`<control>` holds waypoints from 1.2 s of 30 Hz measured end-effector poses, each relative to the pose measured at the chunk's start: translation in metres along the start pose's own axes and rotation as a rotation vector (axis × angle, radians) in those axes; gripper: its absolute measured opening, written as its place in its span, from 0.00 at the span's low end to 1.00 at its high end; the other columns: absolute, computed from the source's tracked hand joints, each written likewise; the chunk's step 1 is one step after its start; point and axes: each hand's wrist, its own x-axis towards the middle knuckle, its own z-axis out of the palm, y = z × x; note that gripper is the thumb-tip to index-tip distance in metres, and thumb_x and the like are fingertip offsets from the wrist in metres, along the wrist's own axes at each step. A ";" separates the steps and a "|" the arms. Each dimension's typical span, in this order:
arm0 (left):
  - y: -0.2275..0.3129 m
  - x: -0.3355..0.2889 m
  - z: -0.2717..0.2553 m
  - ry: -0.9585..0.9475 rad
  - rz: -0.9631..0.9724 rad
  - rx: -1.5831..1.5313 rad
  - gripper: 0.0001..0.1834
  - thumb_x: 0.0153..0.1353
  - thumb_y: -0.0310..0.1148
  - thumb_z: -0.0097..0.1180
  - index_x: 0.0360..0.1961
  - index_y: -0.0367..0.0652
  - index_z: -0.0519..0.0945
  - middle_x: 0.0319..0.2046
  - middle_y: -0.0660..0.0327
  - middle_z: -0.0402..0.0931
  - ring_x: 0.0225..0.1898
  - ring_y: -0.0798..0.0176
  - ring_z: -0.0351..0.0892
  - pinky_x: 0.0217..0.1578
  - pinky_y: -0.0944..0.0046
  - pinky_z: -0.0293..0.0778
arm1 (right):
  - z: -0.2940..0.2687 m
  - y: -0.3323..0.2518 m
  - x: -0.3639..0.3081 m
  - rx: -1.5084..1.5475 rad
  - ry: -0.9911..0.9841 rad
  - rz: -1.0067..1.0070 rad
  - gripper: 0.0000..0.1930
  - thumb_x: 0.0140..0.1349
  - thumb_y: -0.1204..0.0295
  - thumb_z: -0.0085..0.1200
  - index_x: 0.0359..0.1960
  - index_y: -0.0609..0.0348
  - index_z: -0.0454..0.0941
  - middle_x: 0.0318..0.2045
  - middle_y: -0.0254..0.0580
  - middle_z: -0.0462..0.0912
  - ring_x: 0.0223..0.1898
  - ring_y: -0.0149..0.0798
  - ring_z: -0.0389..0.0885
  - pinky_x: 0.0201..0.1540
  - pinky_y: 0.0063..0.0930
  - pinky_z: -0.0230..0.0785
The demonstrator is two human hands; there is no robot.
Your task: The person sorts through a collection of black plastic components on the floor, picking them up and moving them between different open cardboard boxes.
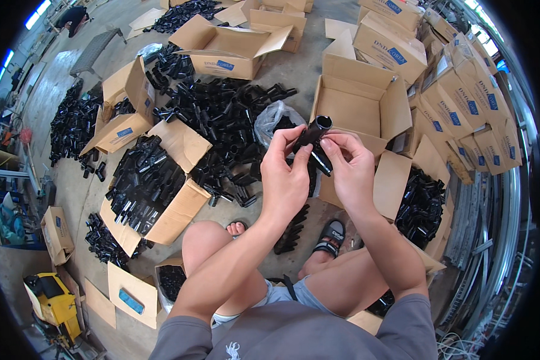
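Observation:
In front of me, above my lap, I hold a black hollow tube fitting (311, 134) with its round open end tilted up and to the right. A slimmer black piece angles down from it toward the lower right; whether it is the same part I cannot tell. My left hand (286, 177) grips the fitting from the left, thumb across its lower side. The fingers of my right hand (351, 171) are closed on its right side near the rim. Just behind the hands is a clear plastic bag (272, 117) with black parts inside, partly hidden by them.
A large heap of black fittings (234, 108) covers the floor ahead. An open carton full of them (189, 201) stands left, another box of black parts (423, 207) right. An open carton (357, 111) sits ahead right, near stacked closed cartons (462, 108). Black parts line the floor between my feet.

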 end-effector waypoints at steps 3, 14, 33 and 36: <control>-0.002 0.001 -0.004 0.004 0.033 -0.033 0.14 0.68 0.16 0.54 0.55 0.33 0.75 0.51 0.57 0.80 0.54 0.67 0.79 0.57 0.65 0.74 | 0.001 -0.005 -0.003 0.132 -0.058 0.084 0.08 0.66 0.73 0.64 0.41 0.67 0.86 0.44 0.40 0.85 0.44 0.30 0.82 0.47 0.25 0.73; 0.006 0.002 0.000 -0.001 -0.010 0.054 0.15 0.65 0.18 0.57 0.53 0.35 0.79 0.51 0.55 0.82 0.53 0.63 0.81 0.54 0.63 0.77 | -0.013 -0.020 0.000 -0.093 -0.032 -0.065 0.09 0.61 0.70 0.66 0.38 0.63 0.88 0.41 0.49 0.86 0.45 0.46 0.85 0.51 0.36 0.75; -0.015 -0.015 0.014 -0.073 -0.082 0.059 0.19 0.76 0.27 0.50 0.65 0.37 0.70 0.60 0.53 0.74 0.57 0.61 0.77 0.56 0.62 0.77 | -0.018 0.006 -0.020 0.048 0.083 -0.073 0.08 0.65 0.73 0.57 0.37 0.68 0.77 0.38 0.57 0.79 0.44 0.59 0.79 0.48 0.47 0.70; -0.016 -0.016 0.018 -0.093 -0.093 0.038 0.19 0.75 0.26 0.50 0.65 0.37 0.70 0.59 0.53 0.75 0.57 0.61 0.78 0.56 0.62 0.77 | -0.027 0.003 -0.027 0.031 0.060 -0.090 0.07 0.63 0.76 0.58 0.38 0.68 0.76 0.38 0.57 0.79 0.45 0.59 0.79 0.48 0.47 0.71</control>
